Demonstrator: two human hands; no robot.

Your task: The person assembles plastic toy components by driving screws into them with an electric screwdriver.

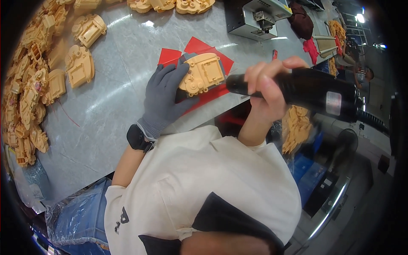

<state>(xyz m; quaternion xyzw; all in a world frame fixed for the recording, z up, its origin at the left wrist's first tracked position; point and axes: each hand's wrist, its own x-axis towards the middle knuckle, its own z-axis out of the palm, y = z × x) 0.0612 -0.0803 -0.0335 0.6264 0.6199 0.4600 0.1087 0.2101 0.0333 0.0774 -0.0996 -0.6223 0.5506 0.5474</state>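
Observation:
My left hand (165,91), in a grey glove, grips the left edge of an orange-yellow plastic housing (212,71) with fingers over its top and the thumb at its lower side. The housing has a rectangular recess and several small bosses. It sits over a dark block, partly hidden, among red sheets (193,44). Bare fingers of my right hand (270,87) are wrapped round a black electric screwdriver (314,91), held almost level. Its tip end points left, close to the housing's right edge; whether they touch I cannot tell.
Similar plastic parts (32,93) are heaped along the table's left side, with two single ones (80,66) nearer. More parts (172,5) lie at the far edge. A grey metal machine (257,19) stands at the back right. Below right is another heap of parts (296,129).

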